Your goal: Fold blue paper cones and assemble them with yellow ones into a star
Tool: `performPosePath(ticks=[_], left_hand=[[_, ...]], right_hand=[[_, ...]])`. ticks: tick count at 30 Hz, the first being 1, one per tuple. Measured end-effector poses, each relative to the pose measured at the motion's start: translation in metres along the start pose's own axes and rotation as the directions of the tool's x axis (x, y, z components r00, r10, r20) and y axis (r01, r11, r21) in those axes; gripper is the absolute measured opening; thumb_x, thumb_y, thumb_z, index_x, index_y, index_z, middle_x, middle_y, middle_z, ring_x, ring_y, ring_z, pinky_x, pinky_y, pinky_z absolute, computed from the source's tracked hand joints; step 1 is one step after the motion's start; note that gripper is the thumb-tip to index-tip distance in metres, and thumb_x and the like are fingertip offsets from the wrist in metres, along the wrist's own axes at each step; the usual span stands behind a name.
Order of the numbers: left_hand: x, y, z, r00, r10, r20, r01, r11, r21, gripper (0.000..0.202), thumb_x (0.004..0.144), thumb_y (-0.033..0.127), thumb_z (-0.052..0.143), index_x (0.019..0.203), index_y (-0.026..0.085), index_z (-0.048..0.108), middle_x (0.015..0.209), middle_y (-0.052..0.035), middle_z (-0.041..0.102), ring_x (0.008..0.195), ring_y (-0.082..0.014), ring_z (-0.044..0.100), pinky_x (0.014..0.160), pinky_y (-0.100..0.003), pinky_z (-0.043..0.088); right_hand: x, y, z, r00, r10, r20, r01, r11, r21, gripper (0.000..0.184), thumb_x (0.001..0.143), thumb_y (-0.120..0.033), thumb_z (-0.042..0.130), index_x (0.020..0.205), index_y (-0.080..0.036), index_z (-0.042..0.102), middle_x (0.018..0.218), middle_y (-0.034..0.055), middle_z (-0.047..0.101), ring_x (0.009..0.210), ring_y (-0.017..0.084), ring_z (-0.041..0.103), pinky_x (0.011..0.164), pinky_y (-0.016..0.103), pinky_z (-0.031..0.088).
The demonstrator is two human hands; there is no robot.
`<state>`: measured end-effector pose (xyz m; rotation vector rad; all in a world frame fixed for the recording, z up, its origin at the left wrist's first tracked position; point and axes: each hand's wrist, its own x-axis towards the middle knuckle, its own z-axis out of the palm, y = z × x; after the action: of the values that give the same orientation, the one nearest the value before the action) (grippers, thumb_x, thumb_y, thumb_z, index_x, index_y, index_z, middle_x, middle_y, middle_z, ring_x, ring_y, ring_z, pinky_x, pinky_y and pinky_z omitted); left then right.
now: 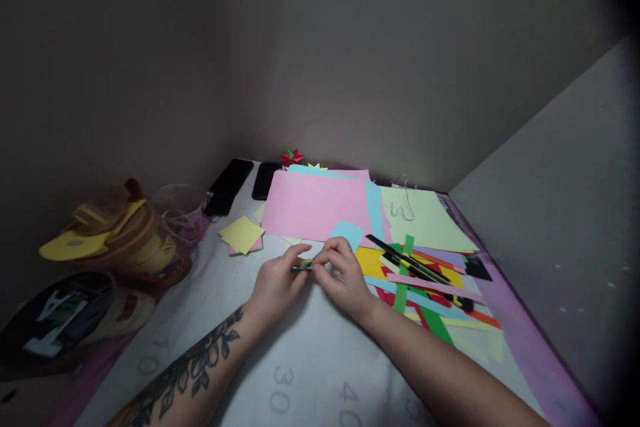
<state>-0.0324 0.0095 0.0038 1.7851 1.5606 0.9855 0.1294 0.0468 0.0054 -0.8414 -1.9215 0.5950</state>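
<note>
My left hand point(281, 278) and my right hand point(341, 275) meet over the white mat point(300, 360). Between their fingertips they pinch a small, thin piece of paper point(302, 268), bluish-green with a hint of yellow; its exact shape is mostly hidden by the fingers. Just beyond the right hand lies a light blue paper piece point(349, 233). Left of the hands sits a small pile of square notes point(243, 235), yellow on top with pink below. Coloured paper strips point(430, 300) lie in a loose heap to the right of the right hand.
Large pink sheets point(320, 203) and pale green sheets point(425, 213) lie at the back, with a thin wire point(403, 212) on the green. A red folded star point(292, 157) and black phones point(265, 181) are behind. Pots point(135, 240) and a clear cup point(180, 207) stand left.
</note>
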Motion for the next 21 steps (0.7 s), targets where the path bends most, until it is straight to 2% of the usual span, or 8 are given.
performPosePath(ticks=[8, 11, 13, 16, 18, 21], left_hand=[[-0.0007, -0.0003, -0.0003, 0.999, 0.034, -0.004, -0.033, 0.996, 0.081, 0.042, 0.081, 0.016, 0.055, 0.123, 0.024, 0.054, 0.094, -0.0039, 0.073, 0.082, -0.0181, 0.068, 0.071, -0.026, 0.048], [0.0003, 0.0006, 0.0002, 1.0, 0.008, -0.015, -0.007, 0.999, 0.046, 0.042, 0.08, 0.018, 0.056, 0.121, 0.023, 0.054, 0.088, -0.0038, 0.073, 0.077, -0.0176, 0.067, 0.067, -0.025, 0.047], [0.0018, 0.0009, 0.0011, 0.999, -0.048, -0.02, 0.047, 0.998, -0.047, 0.043, 0.079, 0.018, 0.058, 0.121, 0.022, 0.054, 0.081, -0.0026, 0.072, 0.072, -0.0167, 0.066, 0.063, -0.024, 0.047], [0.0046, 0.0008, 0.0025, 0.992, -0.129, -0.008, 0.126, 0.973, -0.195, 0.043, 0.076, 0.019, 0.059, 0.118, 0.02, 0.053, 0.078, -0.0018, 0.071, 0.069, -0.0158, 0.066, 0.061, -0.023, 0.047], [0.0055, 0.0005, 0.003, 0.989, -0.151, 0.0, 0.147, 0.962, -0.232, 0.043, 0.075, 0.019, 0.06, 0.117, 0.02, 0.053, 0.079, -0.002, 0.07, 0.069, -0.0158, 0.065, 0.061, -0.023, 0.047], [0.0049, 0.0002, 0.0031, 0.99, -0.139, 0.0, 0.135, 0.966, -0.219, 0.043, 0.075, 0.019, 0.059, 0.118, 0.02, 0.053, 0.077, -0.0015, 0.069, 0.068, -0.0156, 0.064, 0.06, -0.023, 0.047]], right_hand=[[0.0012, 0.0002, 0.0037, 0.977, 0.211, 0.023, -0.212, 0.973, 0.094, 0.011, 0.075, -0.013, 0.059, 0.066, -0.02, 0.061, 0.09, 0.0038, 0.051, 0.088, 0.018, 0.055, 0.082, 0.034, 0.045], [-0.0002, 0.0019, 0.0056, 0.975, 0.222, -0.002, -0.22, 0.97, 0.107, 0.01, 0.078, -0.014, 0.059, 0.069, -0.02, 0.062, 0.088, 0.0037, 0.053, 0.086, 0.018, 0.056, 0.079, 0.033, 0.047], [-0.0022, 0.004, 0.0063, 0.987, 0.161, -0.031, -0.158, 0.984, 0.079, 0.009, 0.08, -0.016, 0.058, 0.074, -0.02, 0.064, 0.088, 0.0041, 0.053, 0.086, 0.018, 0.056, 0.078, 0.033, 0.048], [-0.0053, 0.0075, 0.0051, 0.998, -0.015, -0.059, 0.012, 0.999, -0.042, 0.011, 0.082, -0.015, 0.058, 0.083, -0.022, 0.067, 0.093, 0.0055, 0.053, 0.091, 0.02, 0.054, 0.079, 0.037, 0.048], [-0.0062, 0.0087, 0.003, 0.989, -0.132, -0.061, 0.124, 0.984, -0.127, 0.014, 0.082, -0.014, 0.059, 0.089, -0.023, 0.067, 0.096, 0.0061, 0.054, 0.092, 0.02, 0.053, 0.08, 0.038, 0.048], [-0.0052, 0.008, -0.0006, 0.973, -0.225, -0.05, 0.211, 0.957, -0.2, 0.018, 0.081, -0.012, 0.06, 0.091, -0.024, 0.068, 0.096, 0.0063, 0.054, 0.091, 0.021, 0.052, 0.079, 0.04, 0.048]])
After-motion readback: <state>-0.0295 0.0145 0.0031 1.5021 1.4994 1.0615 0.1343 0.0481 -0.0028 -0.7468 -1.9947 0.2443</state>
